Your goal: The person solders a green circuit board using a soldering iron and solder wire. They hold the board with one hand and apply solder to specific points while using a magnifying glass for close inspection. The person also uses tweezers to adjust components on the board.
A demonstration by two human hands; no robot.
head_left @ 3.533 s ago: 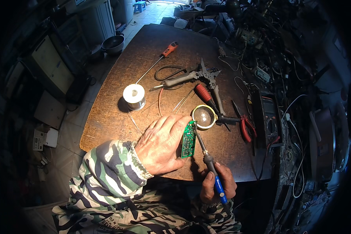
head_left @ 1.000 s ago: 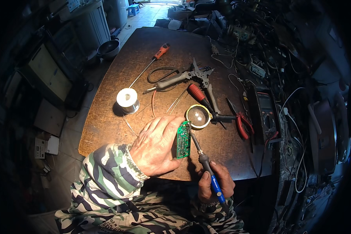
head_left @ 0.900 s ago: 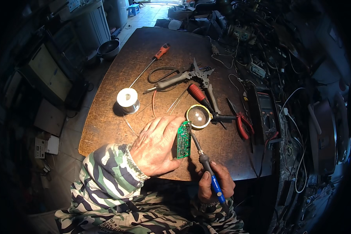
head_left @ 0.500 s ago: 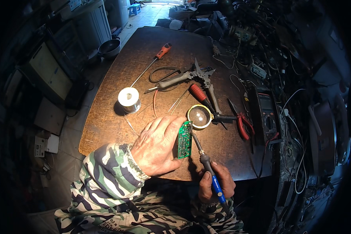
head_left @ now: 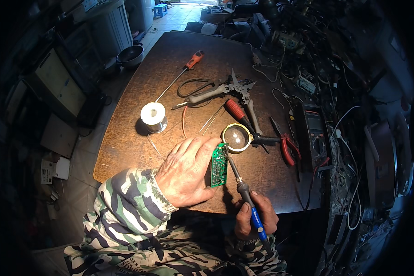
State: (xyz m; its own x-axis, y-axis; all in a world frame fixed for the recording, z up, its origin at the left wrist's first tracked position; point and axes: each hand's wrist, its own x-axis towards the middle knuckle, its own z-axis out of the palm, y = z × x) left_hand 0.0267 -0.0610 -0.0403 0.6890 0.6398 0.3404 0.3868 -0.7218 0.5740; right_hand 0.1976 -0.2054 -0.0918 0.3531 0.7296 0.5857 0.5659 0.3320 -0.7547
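Note:
My left hand [head_left: 187,173] grips a green circuit board [head_left: 219,164] along its left side, holding it tilted up above the near part of the table. The board's face with solder points is turned toward me. My right hand [head_left: 256,216] is closed around the blue and black handle of a soldering iron [head_left: 250,202]. The iron's metal tip reaches the upper right edge of the board; whether it touches cannot be made out. Just beyond the board lies a round magnifying glass [head_left: 237,137] with a yellowish rim. A spool of solder wire [head_left: 153,117] stands beyond my left hand.
On the wooden table [head_left: 129,142] lie an orange-handled screwdriver [head_left: 195,59], wire strippers [head_left: 239,87], a red-handled screwdriver [head_left: 236,110] and red pliers [head_left: 290,149]. A multimeter [head_left: 315,133] sits at the right edge, beside tangled cables. A dark pan [head_left: 130,56] is off the table at far left.
Almost nothing differs. The whole view has shifted very slightly, and both hands keep the board and the soldering iron in the same position.

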